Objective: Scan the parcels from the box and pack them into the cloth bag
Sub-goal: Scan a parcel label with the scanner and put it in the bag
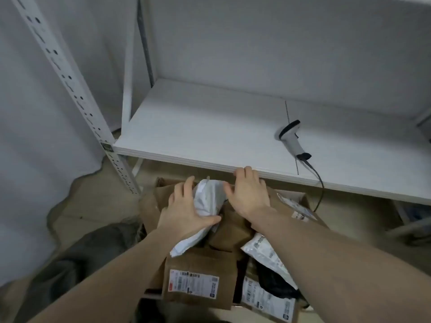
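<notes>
White shelf [210,127] on a perforated metal upright [70,80], against pale wall sheeting [279,43]; beige floor [93,201] below, evenly lit.

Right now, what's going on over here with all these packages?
A person is reaching into a cardboard box of parcels on the floor. The left hand grips a white poly mailer lying on top, while the right hand rests open on its far side. The barcode scanner lies untouched on the white shelf above, so nothing is being scanned yet.
</notes>
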